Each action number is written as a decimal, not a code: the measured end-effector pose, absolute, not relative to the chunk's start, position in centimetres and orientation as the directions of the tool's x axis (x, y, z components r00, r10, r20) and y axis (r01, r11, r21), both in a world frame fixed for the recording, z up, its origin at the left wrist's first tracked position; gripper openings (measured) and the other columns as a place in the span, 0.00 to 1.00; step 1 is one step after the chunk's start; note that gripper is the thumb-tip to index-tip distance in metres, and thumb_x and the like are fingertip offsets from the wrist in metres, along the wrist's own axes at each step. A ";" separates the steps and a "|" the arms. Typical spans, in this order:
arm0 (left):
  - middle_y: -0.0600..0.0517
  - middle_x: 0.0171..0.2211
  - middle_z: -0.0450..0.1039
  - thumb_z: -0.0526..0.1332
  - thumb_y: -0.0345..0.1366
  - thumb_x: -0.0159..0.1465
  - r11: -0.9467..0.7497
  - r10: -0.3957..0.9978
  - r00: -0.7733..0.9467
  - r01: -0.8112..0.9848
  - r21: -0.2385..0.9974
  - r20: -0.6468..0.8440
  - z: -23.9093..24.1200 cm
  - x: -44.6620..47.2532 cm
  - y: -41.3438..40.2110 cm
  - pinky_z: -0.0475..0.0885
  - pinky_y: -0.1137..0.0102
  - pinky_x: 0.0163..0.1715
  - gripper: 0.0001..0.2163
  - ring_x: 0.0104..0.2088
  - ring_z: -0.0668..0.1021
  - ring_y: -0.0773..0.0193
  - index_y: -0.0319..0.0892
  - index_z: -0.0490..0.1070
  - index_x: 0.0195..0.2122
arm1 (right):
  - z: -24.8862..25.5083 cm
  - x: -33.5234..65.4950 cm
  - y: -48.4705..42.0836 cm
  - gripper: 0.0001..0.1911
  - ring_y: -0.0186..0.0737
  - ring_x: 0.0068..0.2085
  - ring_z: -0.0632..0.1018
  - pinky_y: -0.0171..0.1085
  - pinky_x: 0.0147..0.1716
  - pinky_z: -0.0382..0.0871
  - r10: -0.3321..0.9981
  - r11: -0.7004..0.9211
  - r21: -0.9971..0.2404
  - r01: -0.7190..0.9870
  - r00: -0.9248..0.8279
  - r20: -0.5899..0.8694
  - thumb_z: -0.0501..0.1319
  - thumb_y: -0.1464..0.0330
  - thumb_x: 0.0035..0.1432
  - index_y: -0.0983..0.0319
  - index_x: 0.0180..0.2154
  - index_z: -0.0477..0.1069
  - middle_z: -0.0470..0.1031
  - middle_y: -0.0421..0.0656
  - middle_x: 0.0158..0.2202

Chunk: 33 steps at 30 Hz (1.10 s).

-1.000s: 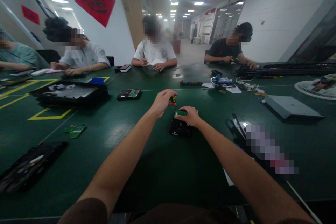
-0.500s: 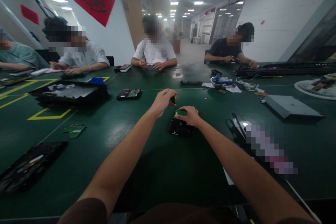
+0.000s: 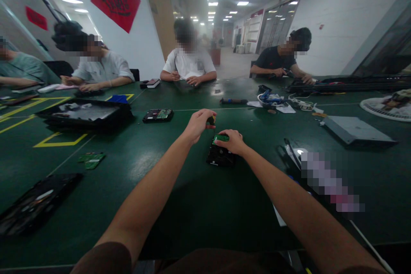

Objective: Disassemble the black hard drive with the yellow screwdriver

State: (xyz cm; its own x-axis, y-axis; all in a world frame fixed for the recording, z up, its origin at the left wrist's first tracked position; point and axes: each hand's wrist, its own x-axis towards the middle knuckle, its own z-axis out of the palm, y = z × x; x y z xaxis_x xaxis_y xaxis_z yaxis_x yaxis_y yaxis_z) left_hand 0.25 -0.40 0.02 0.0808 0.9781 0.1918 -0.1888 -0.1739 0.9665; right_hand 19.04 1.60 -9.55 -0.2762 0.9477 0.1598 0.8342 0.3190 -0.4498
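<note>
In front of me on the table lies a black hard drive [image 3: 220,156] with a green circuit board [image 3: 221,138] at its far end. My right hand [image 3: 233,141] is closed round the drive's right side, its thumb on the board. Just up and left of it, my left hand [image 3: 199,125] pinches a small screwdriver [image 3: 211,120] with a dark and yellow handle, held upright over the drive's far left corner. Most of the handle is covered by fingers, and I cannot tell whether the tip touches the drive.
A second hard drive [image 3: 158,115] lies beyond my left hand, near a black tray [image 3: 86,113]. Loose green boards [image 3: 91,160] and a black casing [image 3: 38,201] are at left. A grey metal box [image 3: 359,130] sits at right, a bowl of wires [image 3: 271,99] behind. Several people sit opposite.
My left hand and the screwdriver have shifted very slightly left, and the drive's near end has edged left too. My right hand has stayed in place on the drive.
</note>
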 end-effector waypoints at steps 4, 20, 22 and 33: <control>0.44 0.36 0.78 0.66 0.42 0.58 -0.069 0.986 0.124 -0.313 0.947 0.112 -0.3 0.2 0.0 0.78 0.63 0.33 0.12 0.37 0.80 0.58 0.39 0.72 0.39 | -9.7 19.0 1.7 0.27 0.54 0.58 0.71 0.50 0.54 0.61 0.947 0.322 -0.447 0.835 -0.276 0.166 0.66 0.44 0.55 0.49 0.52 0.76 0.76 0.44 0.54; 0.45 0.36 0.77 0.66 0.40 0.57 -0.116 0.984 0.097 -0.287 0.951 0.149 -0.2 0.1 0.0 0.77 0.67 0.32 0.11 0.37 0.78 0.61 0.39 0.75 0.35 | -9.8 19.1 1.8 0.27 0.54 0.57 0.71 0.50 0.54 0.62 0.946 0.324 -0.454 0.830 -0.276 0.171 0.66 0.43 0.55 0.49 0.52 0.77 0.76 0.44 0.53; 0.46 0.37 0.76 0.66 0.41 0.57 -0.171 0.981 0.050 -0.225 0.959 0.187 -0.2 0.0 0.1 0.75 0.69 0.31 0.10 0.36 0.76 0.62 0.38 0.77 0.33 | -9.8 19.1 1.8 0.27 0.54 0.57 0.71 0.50 0.55 0.61 0.946 0.325 -0.454 0.830 -0.278 0.169 0.65 0.43 0.55 0.48 0.52 0.77 0.76 0.44 0.54; 0.45 0.36 0.77 0.66 0.40 0.57 -0.086 0.988 0.096 -0.305 0.948 0.121 0.0 0.0 -0.2 0.77 0.66 0.32 0.11 0.38 0.79 0.59 0.39 0.74 0.37 | -9.6 19.1 1.6 0.28 0.54 0.57 0.71 0.50 0.55 0.61 0.947 0.321 -0.444 0.837 -0.277 0.162 0.66 0.44 0.56 0.49 0.53 0.76 0.76 0.44 0.54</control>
State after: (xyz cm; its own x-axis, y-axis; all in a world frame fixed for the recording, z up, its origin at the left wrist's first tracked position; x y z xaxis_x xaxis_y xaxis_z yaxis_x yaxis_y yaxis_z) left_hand -0.03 -0.17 0.04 0.0963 0.9880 0.1208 -0.3053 -0.0862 0.9484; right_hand 19.10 1.65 -9.59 -0.2772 0.9471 0.1615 0.8366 0.3206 -0.4441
